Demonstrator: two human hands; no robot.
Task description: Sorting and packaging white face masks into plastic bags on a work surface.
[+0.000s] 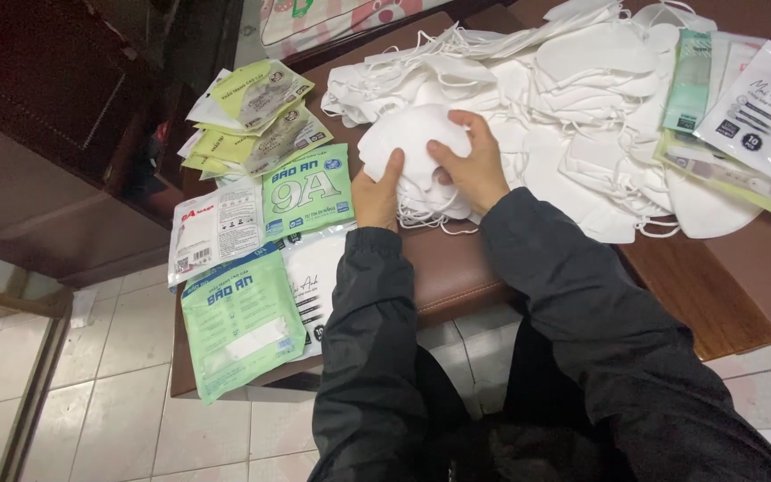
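left hand [377,198] + right hand [472,165]: both clasped around stack of white masks [412,147] | brown table [457,268]

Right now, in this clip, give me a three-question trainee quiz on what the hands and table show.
1. True or false: both hands grip the same stack of white masks.
2. The green packets lie on which side of the person: A) left, B) right, C) on the floor?
3. What fills the table behind the hands?

Key:
1. True: the left hand and right hand hold the stack from either side.
2. A.
3. A loose pile of white masks with ear loops.
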